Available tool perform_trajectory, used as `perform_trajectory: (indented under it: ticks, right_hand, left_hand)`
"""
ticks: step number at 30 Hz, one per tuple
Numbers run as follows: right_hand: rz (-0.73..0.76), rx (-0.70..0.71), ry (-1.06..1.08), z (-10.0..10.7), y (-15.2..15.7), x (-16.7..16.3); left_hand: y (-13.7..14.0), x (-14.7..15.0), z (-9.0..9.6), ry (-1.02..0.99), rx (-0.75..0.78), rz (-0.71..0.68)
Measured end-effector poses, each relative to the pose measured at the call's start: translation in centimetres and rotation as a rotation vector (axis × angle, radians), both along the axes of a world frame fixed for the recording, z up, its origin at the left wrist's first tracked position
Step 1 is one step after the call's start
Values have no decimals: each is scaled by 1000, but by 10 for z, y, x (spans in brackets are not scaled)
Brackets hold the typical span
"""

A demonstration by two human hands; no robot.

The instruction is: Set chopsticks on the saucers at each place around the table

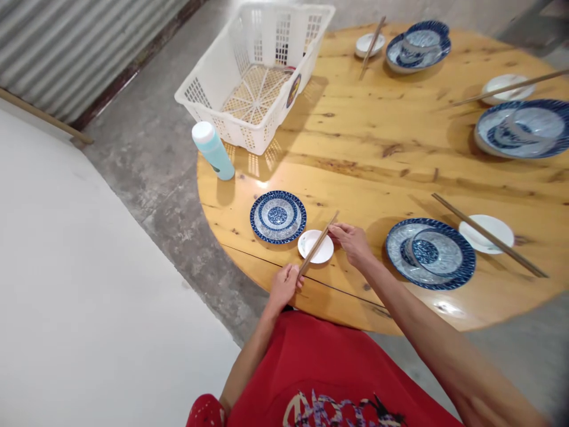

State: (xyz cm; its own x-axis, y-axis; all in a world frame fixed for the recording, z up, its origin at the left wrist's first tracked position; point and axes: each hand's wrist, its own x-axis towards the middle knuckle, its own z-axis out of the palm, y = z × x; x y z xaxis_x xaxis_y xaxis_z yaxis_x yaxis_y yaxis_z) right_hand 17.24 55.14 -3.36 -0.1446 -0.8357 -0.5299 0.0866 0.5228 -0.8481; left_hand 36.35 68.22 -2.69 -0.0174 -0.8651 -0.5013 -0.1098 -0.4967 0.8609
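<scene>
A pair of wooden chopsticks (318,242) lies slantwise over a small white dish (326,251) near the table's front edge. My left hand (285,286) is closed on their near end. Farther up, my right hand (349,239) pinches them by the far part, just right of the dish. To the left of the dish is a blue-and-white plate (278,237) with a patterned glass bowl (278,214) on it. Right of my right forearm sits another blue-rimmed plate (398,237) with a clear bowl (438,252) on top.
A white plastic basket (249,133) stands at the table's back left, with a light-blue bottle (214,153) before it. More chopsticks (489,234) rest across a white dish (500,228) at right. Other plates (486,142) with bowls line the far side of the round wooden table (355,178).
</scene>
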Motion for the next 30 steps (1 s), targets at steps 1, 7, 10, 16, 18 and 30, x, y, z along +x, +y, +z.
perform_trajectory:
  ticks: [1,7,10,16,18,30]
  right_hand:
    - [-4,1,1,0,0,1]
    - [-55,-49,-17,-7,3,0]
    - [-114,-104,-5,-4,14,-5]
    - [-226,-144,84,15,66,-27]
    - [-276,-134,111,15,92,-30]
    - [-285,24,58,12,174,-5]
  left_hand:
    - [0,1,1,1,0,0]
    - [-1,12,4,36,-25,67]
    - [3,22,6,39,-25,161]
    - [5,51,2,-4,-31,329]
    - [0,58,0,-28,-65,348]
    - [-31,95,5,-173,-247,408]
